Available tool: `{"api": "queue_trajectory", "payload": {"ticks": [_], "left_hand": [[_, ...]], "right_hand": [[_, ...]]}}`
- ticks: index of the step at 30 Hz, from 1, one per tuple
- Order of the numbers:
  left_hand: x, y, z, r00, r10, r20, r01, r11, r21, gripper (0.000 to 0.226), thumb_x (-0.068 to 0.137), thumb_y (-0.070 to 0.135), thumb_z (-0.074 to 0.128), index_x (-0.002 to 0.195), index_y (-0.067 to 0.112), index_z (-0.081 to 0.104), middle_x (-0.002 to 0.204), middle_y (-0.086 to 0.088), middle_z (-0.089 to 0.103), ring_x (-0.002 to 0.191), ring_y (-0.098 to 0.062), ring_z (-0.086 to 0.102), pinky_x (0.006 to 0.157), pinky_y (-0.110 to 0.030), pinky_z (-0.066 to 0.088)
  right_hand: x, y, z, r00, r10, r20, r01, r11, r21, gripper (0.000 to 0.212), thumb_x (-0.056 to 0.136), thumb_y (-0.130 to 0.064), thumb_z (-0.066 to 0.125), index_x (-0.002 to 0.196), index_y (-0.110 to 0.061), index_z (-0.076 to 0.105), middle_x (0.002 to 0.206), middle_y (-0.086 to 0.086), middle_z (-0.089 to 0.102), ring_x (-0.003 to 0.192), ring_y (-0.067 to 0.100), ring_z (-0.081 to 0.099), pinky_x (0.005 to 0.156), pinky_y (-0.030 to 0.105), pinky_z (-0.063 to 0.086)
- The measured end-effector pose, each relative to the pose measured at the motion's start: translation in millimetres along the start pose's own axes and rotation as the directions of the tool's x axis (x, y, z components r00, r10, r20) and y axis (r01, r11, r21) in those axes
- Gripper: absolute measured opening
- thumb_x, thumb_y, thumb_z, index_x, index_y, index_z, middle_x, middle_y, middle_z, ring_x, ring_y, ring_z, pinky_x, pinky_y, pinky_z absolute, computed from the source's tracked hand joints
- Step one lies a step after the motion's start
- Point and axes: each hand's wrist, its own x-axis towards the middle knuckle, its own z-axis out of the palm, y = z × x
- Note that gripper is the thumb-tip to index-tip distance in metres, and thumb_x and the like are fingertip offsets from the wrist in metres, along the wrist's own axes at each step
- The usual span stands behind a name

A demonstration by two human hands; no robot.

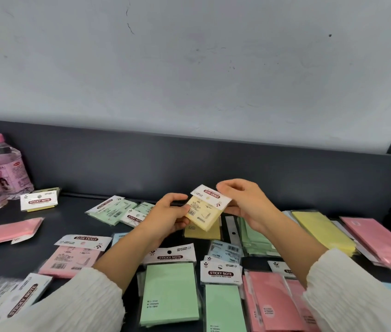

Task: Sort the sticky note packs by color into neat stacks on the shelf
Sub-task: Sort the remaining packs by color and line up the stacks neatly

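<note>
A pale yellow sticky note pack (205, 209) is held above the middle of the dark shelf (70, 216), clear of the packs lying there. It is tilted, its long axis running from the near left to the far right, with the white header card at the far right end and the barcoded back turned upward. The left hand (168, 215) is closed on the pack's near left edge, thumb on top. The right hand (244, 200) is pinched on the header card. Green packs (170, 293) and pink packs (268, 305) are spread nearer; two pink-capped bottles (0, 168) are stood at the far left.
</note>
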Motion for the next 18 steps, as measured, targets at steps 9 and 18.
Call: {"api": "queue_trajectory", "payload": {"ticks": [9, 18], "left_hand": [[-17.7, 6.9, 13.2, 0.961, 0.183, 0.206, -0.244, 0.914, 0.325, 0.045, 0.082, 0.044, 0.059, 0.124, 0.028, 0.058, 0.113, 0.010, 0.062, 0.094, 0.001, 0.058, 0.079, -0.015, 0.048], [-20.0, 11.3, 21.6, 0.981, 0.131, 0.143, -0.130, 0.991, -0.019, 0.029, 0.102, 0.019, 0.033, 0.118, 0.015, 0.056, 0.114, -0.014, 0.066, 0.103, -0.023, 0.066, 0.088, -0.041, 0.055]], "right_hand": [[-16.0, 9.0, 17.9, 0.994, -0.027, -0.106, 0.032, 0.999, 0.044, 0.030, 0.081, -0.005, 0.070, 0.110, -0.007, 0.065, 0.103, 0.011, 0.068, 0.083, 0.017, 0.071, 0.070, 0.026, 0.059], [-27.5, 0.2, 28.4, 0.991, -0.132, 0.016, 0.125, 0.966, 0.227, 0.018, 0.095, -0.024, 0.052, 0.108, -0.022, 0.064, 0.108, 0.000, 0.070, 0.100, 0.011, 0.067, 0.084, 0.026, 0.056]]}}
